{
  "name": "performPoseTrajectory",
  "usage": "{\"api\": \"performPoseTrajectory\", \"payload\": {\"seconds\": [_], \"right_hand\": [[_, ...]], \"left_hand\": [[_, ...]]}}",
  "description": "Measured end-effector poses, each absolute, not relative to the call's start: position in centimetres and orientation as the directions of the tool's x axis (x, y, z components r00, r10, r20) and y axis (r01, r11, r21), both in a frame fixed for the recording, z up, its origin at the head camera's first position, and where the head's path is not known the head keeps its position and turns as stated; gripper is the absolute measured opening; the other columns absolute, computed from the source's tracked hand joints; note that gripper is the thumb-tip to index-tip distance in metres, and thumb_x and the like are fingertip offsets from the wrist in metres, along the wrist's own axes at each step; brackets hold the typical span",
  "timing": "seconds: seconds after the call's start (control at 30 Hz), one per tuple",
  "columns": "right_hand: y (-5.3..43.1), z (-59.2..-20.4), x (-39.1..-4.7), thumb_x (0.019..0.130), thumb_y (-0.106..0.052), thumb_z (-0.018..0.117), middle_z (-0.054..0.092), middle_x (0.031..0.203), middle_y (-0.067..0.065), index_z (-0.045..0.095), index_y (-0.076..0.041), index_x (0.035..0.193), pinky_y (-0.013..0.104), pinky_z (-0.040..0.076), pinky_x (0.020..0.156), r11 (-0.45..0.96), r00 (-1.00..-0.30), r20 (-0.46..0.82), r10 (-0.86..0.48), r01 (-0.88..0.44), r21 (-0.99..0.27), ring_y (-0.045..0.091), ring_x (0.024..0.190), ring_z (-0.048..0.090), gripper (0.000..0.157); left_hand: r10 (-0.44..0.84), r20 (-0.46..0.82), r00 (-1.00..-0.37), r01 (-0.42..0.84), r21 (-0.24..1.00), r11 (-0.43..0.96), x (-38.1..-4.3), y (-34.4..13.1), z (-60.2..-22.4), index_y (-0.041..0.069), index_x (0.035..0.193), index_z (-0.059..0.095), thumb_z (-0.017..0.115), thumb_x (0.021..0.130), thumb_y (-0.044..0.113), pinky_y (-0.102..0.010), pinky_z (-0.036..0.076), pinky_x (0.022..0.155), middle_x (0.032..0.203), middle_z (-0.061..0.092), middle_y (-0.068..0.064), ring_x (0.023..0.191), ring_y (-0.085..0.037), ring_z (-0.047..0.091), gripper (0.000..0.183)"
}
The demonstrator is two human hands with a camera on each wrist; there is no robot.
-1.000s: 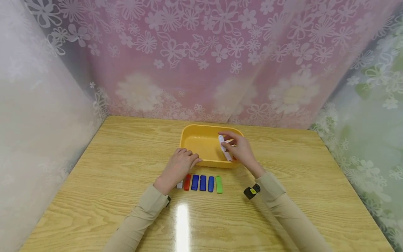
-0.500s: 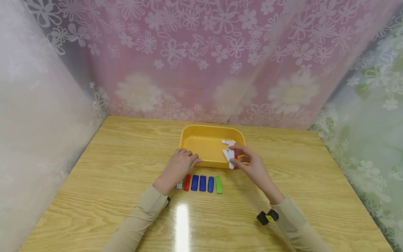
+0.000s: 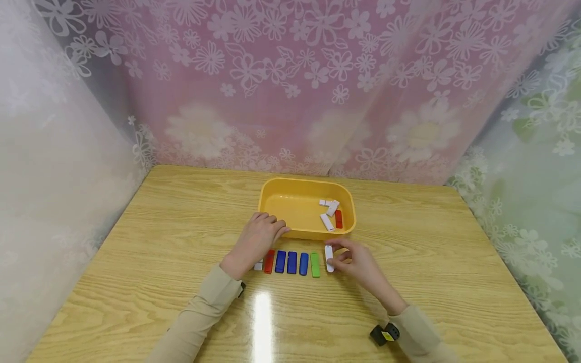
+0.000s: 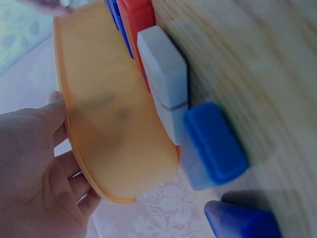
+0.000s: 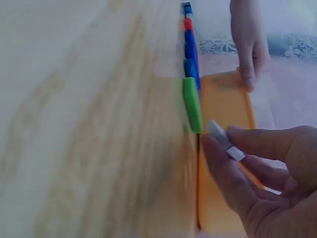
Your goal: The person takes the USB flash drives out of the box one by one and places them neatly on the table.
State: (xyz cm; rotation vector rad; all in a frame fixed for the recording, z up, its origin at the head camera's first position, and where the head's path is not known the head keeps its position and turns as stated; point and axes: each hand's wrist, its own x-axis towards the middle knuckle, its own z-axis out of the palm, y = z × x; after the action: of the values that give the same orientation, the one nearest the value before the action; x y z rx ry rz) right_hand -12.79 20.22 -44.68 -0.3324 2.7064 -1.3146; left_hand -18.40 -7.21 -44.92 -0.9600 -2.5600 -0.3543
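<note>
My right hand (image 3: 360, 262) pinches a white USB flash drive (image 3: 329, 258) between thumb and fingers, close over the table just right of the green drive (image 3: 315, 265). In the right wrist view this white drive (image 5: 224, 140) shows a seam near one end. My left hand (image 3: 257, 239) grips the near-left rim of the yellow plastic bin (image 3: 290, 235), its fingers over the edge (image 4: 74, 144). A row of flash drives lies in front of the bin: a red one (image 3: 270, 262), blue ones (image 3: 292, 262) and the green one. My left hand partly hides a white drive (image 4: 166, 74) in that row.
Inside the bin, on the right side, lie white drives (image 3: 327, 222) and a red drive (image 3: 339, 219). Further blue drives (image 4: 213, 144) at the row's left end show in the left wrist view. A floral curtain (image 3: 290, 101) hangs behind the wooden table (image 3: 190, 201).
My right hand has lifted a white flash drive out of the bin and brought it toward me, to the right end of the row. The left hand has stayed on the rim.
</note>
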Motion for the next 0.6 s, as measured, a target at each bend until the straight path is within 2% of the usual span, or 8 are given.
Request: {"api": "performPoseTrajectory", "payload": {"seconds": [0.07, 0.33, 0.6], "right_hand": [[19.93, -44.96, -12.88, 0.087, 0.000, 0.077, 0.068, 0.108, 0.016, 0.067, 0.000, 0.122, 0.022, 0.055, 0.060, 0.634, -0.967, -0.027, -0.251, -0.143, -0.760, 0.016, 0.076, 0.069, 0.036], [19.35, -45.30, -13.15, 0.085, -0.005, 0.081, 0.066, 0.107, 0.010, 0.072, -0.002, 0.115, 0.022, 0.051, 0.057, 0.713, -0.969, -0.088, -0.230, -0.106, -0.693, 0.011, 0.072, 0.063, 0.032], [19.66, -45.08, -13.15, 0.086, -0.008, 0.080, 0.063, 0.111, 0.012, 0.073, -0.003, 0.115, 0.023, 0.049, 0.058, 0.751, -0.968, -0.062, -0.243, -0.147, -0.643, 0.013, 0.075, 0.061, 0.030]], "left_hand": [[0.573, 0.436, -0.694, 0.670, 0.099, 0.736, -18.36, -7.26, -44.85, 0.013, 0.091, 0.070, 0.056, 0.105, 0.030, -0.040, 0.050, 0.089, 0.083, 0.070, -0.003, 0.080, -0.023, 0.061, 0.026], [0.573, 0.444, -0.689, 0.671, 0.092, 0.736, -18.31, -7.29, -44.85, 0.014, 0.090, 0.070, 0.056, 0.105, 0.032, -0.040, 0.050, 0.089, 0.082, 0.069, -0.002, 0.078, -0.022, 0.061, 0.027], [0.571, 0.434, -0.697, 0.665, 0.093, 0.741, -18.39, -7.32, -44.90, 0.014, 0.090, 0.070, 0.056, 0.105, 0.032, -0.040, 0.050, 0.089, 0.082, 0.069, -0.001, 0.079, -0.022, 0.061, 0.027]]}}
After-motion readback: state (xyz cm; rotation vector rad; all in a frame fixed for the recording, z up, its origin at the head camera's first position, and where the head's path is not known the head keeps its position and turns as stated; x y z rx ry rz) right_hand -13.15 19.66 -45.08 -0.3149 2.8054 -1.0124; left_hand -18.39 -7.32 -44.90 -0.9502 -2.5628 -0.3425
